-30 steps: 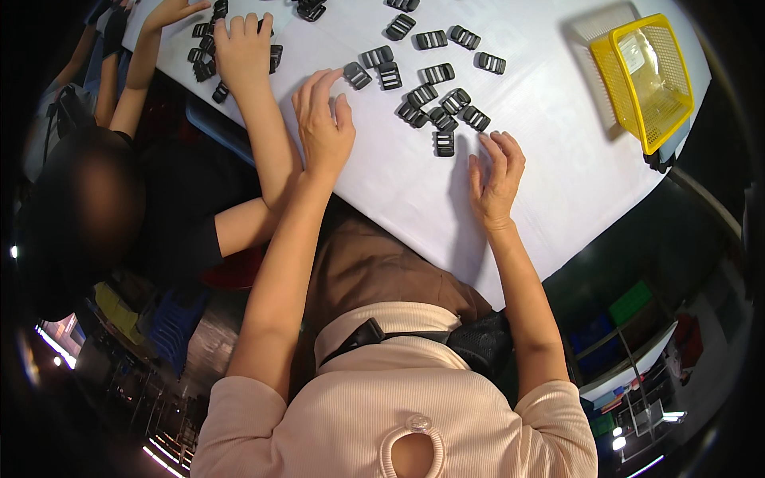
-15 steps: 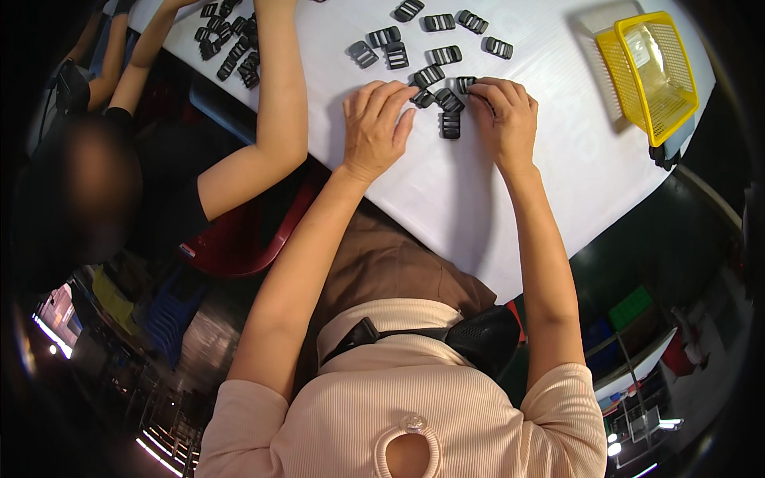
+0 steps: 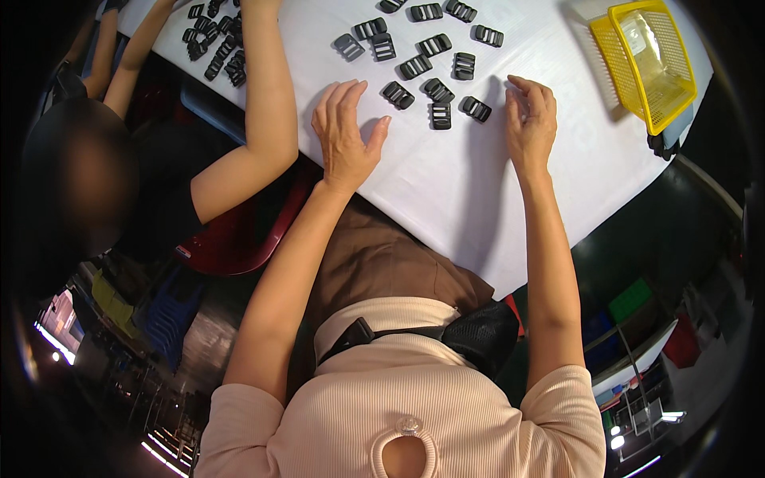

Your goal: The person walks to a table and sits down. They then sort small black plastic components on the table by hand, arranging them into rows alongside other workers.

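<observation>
Both hands rest on the white table [image 3: 446, 191] beside a loose scatter of black plastic strap buckles [image 3: 440, 115] — the left hand [image 3: 344, 135] flat with fingers spread, empty; the right hand [image 3: 530, 119] loosely curled, seemingly holding nothing. A yellow basket [image 3: 647, 64] stands well apart. Sorting looks paused — next calls for pinching the nearest buckle [image 3: 476, 108]

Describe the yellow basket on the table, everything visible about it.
The yellow basket is a rectangular mesh tray, apparently plastic, with perforated walls. It sits upright at the far right edge of the white table, holding something clear and glossy. A dark object lies under its near corner. Neither hand touches it.
</observation>
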{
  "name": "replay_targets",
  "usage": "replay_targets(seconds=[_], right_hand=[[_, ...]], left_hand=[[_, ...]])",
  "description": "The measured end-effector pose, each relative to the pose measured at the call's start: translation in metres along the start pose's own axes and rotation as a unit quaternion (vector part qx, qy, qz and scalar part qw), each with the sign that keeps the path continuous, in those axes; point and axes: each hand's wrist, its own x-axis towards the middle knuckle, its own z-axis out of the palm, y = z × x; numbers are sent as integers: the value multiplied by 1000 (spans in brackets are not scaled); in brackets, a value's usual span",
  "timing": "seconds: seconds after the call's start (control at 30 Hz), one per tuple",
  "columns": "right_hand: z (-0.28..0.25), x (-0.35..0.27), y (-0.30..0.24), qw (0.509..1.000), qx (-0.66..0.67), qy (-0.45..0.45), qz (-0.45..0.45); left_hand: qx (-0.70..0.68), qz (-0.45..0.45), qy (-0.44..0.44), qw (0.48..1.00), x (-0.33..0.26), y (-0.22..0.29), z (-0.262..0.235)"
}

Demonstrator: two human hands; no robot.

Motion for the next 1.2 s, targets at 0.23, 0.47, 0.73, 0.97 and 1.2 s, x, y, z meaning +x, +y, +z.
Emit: replay_targets(seconds=[0.23,0.47,0.73,0.97,1.2], right_hand=[[11,-33,-18,999,22,-17,-36],[-9,-50,-36,998,61,-3,-28],[-29,-38,-91,931,332,-41,148],[-66,-41,-93,962,248,-109,-25],[-81,-56,-107,937,336,-59,71]], left_hand=[[18,-35,20,999,34,18,15],[64,27,-61,996,70,18,33],[-297,-154,-215,917,55,78,-20],[-392,-198,-312,842,46,113,-48],[-288,-223,-372,854,53,112,-77]])
